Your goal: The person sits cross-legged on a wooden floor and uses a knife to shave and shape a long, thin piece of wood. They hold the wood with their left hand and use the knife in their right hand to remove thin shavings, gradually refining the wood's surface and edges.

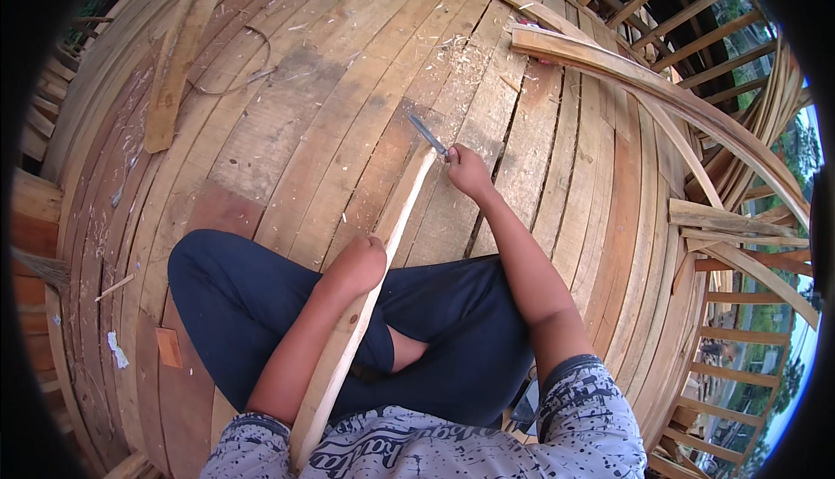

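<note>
A long, narrow strip of pale wood (350, 322) runs from beside my body up over my crossed legs, its far end lifted in front of me. My left hand (355, 267) is closed around the strip near its middle. Beyond it, at the strip's far tip, my right hand (468, 171) grips a knife (425, 133) by its handle. The grey blade points away to the upper left and lies against or just past the tip; I cannot tell whether it touches. The strip's near edge looks freshly whittled and whiter than its side.
I sit on a plank floor (296, 140) with wood shavings (461, 61) scattered ahead. A board (170, 87) lies at the far left. Long curved planks (661, 87) cross the right side, by a slatted railing (739, 335). A small wood scrap (169, 348) lies left of my knee.
</note>
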{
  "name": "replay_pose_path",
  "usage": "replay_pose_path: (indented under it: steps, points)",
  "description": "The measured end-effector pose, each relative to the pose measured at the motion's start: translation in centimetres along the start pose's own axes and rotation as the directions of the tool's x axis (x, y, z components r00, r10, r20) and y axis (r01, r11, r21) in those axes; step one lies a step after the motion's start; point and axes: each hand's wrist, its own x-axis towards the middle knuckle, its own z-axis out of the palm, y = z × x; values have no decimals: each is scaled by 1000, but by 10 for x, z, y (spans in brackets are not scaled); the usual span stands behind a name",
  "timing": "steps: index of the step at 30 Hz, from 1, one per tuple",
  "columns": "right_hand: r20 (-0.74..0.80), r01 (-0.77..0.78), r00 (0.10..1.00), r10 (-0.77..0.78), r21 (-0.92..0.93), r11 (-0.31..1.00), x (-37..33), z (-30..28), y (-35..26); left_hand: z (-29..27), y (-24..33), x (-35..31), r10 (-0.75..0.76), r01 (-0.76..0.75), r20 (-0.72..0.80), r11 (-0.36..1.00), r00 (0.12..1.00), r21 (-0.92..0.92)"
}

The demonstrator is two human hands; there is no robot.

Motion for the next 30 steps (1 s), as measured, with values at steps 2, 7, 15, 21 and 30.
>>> replay_pose_path:
  steps: [2, 7, 15, 21, 30]
  points:
    - [36, -21, 999, 22, -26, 999, -2, -4, -6, 1, -1, 0, -19, 19, -4, 999, 1000, -36]
    - [110, -40, 992, 54, -129, 991, -12, -16, -37, -10, 7, -4, -80, 83, 46, 994, 996, -70]
    - [44, -38, 998, 34, 88, 995, -1, 2, -7, -9, 9, 1, -277, 285, 69, 906, 958, -313]
    - [226, -270, 953, 204, 313, 911, -2, 1, -12, -11, 7, -4, -112, 118, 53, 984, 992, -133]
    - [372, -451, 882, 291, 480, 752, 0, -22, -18, -14, 10, -4, -140, 149, 64, 974, 988, -171]
